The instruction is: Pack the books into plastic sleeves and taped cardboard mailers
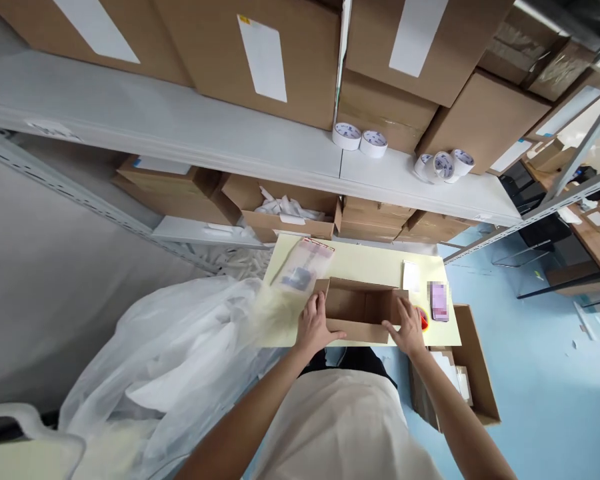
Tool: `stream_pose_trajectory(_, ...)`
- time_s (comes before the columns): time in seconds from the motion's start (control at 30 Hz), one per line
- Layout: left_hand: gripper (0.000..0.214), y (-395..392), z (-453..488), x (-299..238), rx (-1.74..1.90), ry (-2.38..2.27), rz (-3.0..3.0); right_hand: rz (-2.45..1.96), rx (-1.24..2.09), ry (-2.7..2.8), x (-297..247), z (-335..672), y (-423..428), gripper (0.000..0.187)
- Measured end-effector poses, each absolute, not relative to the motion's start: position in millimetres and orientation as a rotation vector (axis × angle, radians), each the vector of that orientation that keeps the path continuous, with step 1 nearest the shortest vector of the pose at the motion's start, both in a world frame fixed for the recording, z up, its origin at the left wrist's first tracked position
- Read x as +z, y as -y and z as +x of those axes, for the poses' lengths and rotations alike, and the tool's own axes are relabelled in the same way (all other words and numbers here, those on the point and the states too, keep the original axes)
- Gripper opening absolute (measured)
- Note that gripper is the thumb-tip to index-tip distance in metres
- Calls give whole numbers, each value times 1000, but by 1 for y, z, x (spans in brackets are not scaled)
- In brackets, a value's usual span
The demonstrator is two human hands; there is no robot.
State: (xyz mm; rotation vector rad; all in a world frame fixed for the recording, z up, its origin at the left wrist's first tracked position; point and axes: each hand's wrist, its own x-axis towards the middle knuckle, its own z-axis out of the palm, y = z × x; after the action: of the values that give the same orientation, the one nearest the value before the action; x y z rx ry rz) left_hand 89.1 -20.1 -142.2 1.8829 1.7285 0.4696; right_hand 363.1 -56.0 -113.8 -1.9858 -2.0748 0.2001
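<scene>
A small open cardboard box (356, 308) stands on a pale yellow table (365, 261) in front of me. My left hand (314, 327) grips the box's left end, fingers curled over its edge. At the right end, my right hand (408, 327) presses against the side with its fingers on the flap. A clear plastic bag with a red strip (303, 267) lies on the table just beyond my left hand.
A phone (439, 301), a white slip (411, 275) and a red tape dispenser (423, 320) lie at the table's right. A large white plastic sack (170, 373) bulges at left. An open carton (473, 363) sits on the blue floor at right. Shelves carry cartons and tape rolls (360, 139).
</scene>
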Motion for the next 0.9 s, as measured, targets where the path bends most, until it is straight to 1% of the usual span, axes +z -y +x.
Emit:
stream_pose_trajectory(0.1,124,16,94,-141,465,-1717,1884,-1910,174,2242,-92,378,25,63)
stream_pose_trajectory(0.3,129,9,106,-138,364,-1777,1833,-1915,341,2359,-94,390,-35,68)
stream_pose_trajectory(0.5,130,7,111,-142,350,-1842,1817,-1881,743,2270,-110,402,-60,62)
stream_pose_trajectory(0.63,127,6,111,-146,356,-1837,1766,-1832,870,2183,-123,407,-64,62)
stream_pose_trajectory(0.77,129,5,111,-151,427,-1823,1699,-1849,720,2183,-127,406,-61,61)
stream_pose_trajectory(0.9,131,6,115,-157,515,-1782,1682,-2087,365,2203,-106,388,-54,62)
